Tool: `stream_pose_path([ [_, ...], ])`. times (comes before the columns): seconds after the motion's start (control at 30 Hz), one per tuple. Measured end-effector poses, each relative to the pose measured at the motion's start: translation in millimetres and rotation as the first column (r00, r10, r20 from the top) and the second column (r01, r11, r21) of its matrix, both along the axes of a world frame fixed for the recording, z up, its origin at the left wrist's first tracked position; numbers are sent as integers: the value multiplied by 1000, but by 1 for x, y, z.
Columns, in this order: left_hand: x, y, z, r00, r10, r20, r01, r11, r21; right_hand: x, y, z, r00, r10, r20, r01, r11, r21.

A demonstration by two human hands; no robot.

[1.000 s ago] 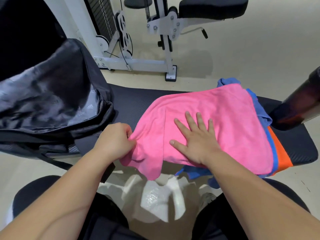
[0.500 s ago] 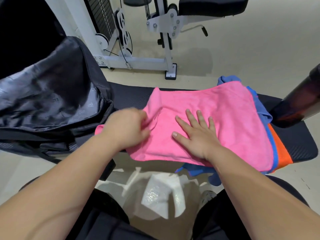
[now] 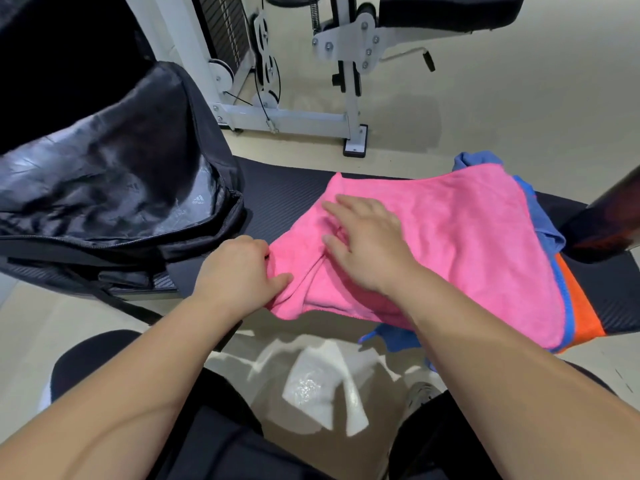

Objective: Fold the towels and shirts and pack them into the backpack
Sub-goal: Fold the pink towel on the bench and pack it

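Observation:
A pink towel (image 3: pixel 460 237) lies on top of a pile on the black padded bench (image 3: pixel 280 195). Under it a blue cloth (image 3: pixel 540 223) and an orange cloth (image 3: pixel 581 313) stick out at the right edge. My left hand (image 3: pixel 239 271) grips the towel's bunched near-left corner. My right hand (image 3: pixel 367 240) lies flat on the towel's left part, fingers spread. The black backpack (image 3: pixel 114 188) lies open at the left end of the bench, its shiny lining showing.
A white weight machine (image 3: pixel 287 116) with a black seat stands on the beige floor behind the bench. A dark cylinder (image 3: pixel 613 216) leans in at the right edge. My knees in black trousers sit below the bench's near edge.
My left hand lifted the towel's hanging left corner up and over onto the bench, then came back to the near-left edge. My right hand slid left across the towel.

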State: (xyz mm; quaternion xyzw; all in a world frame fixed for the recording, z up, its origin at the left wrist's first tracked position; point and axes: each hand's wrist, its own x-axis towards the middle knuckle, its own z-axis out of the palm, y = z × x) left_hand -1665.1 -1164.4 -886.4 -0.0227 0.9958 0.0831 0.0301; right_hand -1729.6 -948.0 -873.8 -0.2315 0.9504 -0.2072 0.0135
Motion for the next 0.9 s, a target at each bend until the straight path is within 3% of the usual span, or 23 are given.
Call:
stream_pose_path([
  [0.1,1,2,-3,999,-33,-20,33,999,15,-4,-37,6,969,238,69,-246,961,130],
  [0.17,3,3,-3,995,-90,-30,91,995,29,-7,-46,1,955,287,72,-295,919,261],
  [0.27,6,3,-6,985,-155,-72,158,987,40,-8,-38,-9,973,229,-10,-213,920,329],
  [0.47,4,6,-15,978,-178,-105,185,981,56,9,-7,-33,975,117,-191,-84,981,174],
  [0.67,3,14,-20,963,-234,-138,238,971,18,17,-26,-7,994,-90,-54,98,983,157],
  [0.9,2,13,-18,978,-168,-123,176,982,64,1,-62,15,975,-222,1,205,903,377],
])
